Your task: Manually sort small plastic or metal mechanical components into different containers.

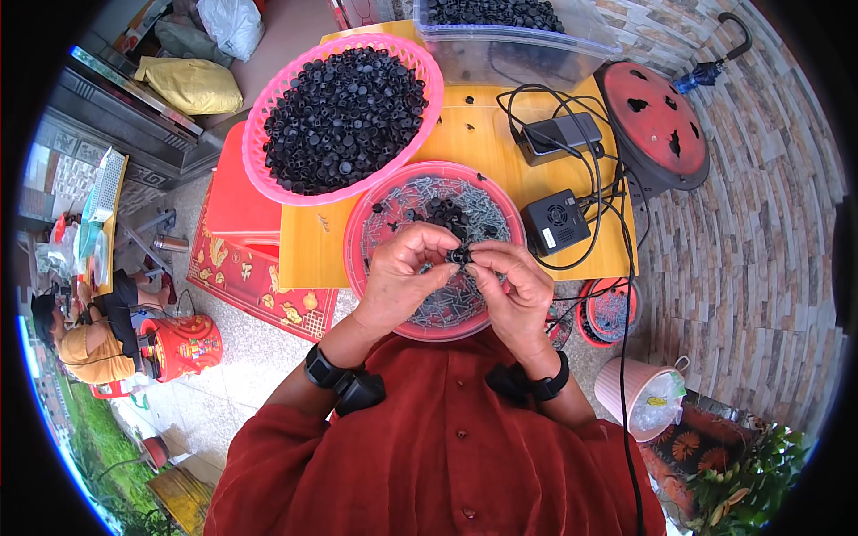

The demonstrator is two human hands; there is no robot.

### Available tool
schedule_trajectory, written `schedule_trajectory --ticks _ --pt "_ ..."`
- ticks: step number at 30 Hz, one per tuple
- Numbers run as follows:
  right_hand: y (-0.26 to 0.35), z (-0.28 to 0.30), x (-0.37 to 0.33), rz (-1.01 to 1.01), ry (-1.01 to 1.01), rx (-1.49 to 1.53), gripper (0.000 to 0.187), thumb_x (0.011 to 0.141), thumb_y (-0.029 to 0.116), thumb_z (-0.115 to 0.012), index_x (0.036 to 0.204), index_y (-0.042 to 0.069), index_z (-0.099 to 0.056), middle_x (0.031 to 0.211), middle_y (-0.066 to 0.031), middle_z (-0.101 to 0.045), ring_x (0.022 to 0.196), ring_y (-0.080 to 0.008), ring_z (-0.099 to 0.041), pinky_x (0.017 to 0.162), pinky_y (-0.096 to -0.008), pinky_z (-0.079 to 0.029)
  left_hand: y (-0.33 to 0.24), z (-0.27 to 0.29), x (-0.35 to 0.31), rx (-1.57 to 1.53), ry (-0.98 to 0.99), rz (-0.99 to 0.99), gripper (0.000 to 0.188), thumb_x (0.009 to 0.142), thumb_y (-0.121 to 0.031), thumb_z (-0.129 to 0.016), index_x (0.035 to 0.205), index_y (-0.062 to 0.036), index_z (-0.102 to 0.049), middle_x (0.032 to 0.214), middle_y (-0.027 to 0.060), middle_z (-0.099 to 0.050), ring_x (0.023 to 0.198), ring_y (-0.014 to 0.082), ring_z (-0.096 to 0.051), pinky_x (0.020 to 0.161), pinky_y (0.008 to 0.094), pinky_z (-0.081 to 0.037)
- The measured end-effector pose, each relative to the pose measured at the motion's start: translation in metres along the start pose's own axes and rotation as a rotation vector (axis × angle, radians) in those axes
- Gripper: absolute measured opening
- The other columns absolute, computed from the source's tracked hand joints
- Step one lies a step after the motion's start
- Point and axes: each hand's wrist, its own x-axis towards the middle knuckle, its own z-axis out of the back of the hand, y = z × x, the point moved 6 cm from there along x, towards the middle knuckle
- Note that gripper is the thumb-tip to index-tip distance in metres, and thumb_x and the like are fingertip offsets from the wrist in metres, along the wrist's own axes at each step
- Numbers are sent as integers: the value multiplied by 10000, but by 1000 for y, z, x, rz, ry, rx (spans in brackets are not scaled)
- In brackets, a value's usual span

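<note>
My left hand (404, 266) and my right hand (516, 284) meet over a red basin, fingertips pinched on a small black plastic part (458, 256). Its exact shape is partly covered by the fingers. Below them, the red basin (356, 223) holds many thin grey screws (438, 308) and a small heap of black plastic caps (444, 213). Just beyond, at the far left, a pink slotted basket (259, 134) is piled with black plastic caps (349, 116).
On the yellow table (465, 116) lie two black boxes (556, 223) with tangled cables. A clear plastic bin (509, 49) with black parts stands at the back. A red round stool (657, 116) is at the right, a pink bucket (626, 397) below. Another person (89, 339) sits far left.
</note>
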Motion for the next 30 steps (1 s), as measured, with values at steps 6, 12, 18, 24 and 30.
schedule_trajectory --ticks 6,12,18,24,30 --pt "-1 -1 0 7 -3 -15 169 706 -77 -648 856 2 -639 882 -115 -630 788 -197 -625 676 -273 -503 2 0 0 -17 -8 -5 243 741 98 -594 962 6 -552 933 38 -542 841 85 -535 714 221 -461" --pt "0 -1 -1 14 6 -34 158 705 -74 -650 843 3 -641 876 -111 -627 771 -194 -622 658 -270 -501 2 0 -1 67 -3 -1 245 749 97 -592 974 7 -556 919 31 -539 814 82 -549 679 216 -482" --pt "-7 -1 -2 -52 12 44 143 706 -73 -654 829 -1 -643 843 -95 -620 743 -165 -610 635 -252 -497 3 -1 -2 -50 7 51 218 773 101 -573 972 12 -565 933 39 -535 818 85 -563 676 201 -489" --pt "-9 0 -1 -104 2 131 123 709 -73 -654 809 -3 -644 824 -94 -619 728 -155 -607 621 -248 -498 0 1 -1 35 38 6 244 772 75 -601 1005 4 -604 1003 71 -527 819 96 -567 673 201 -491" --pt "-9 -1 -2 -81 58 101 113 700 -75 -658 785 -3 -637 800 -86 -618 717 -152 -604 607 -249 -494 4 6 -2 66 29 -5 233 753 50 -639 980 0 -622 953 53 -564 796 88 -568 677 199 -485"
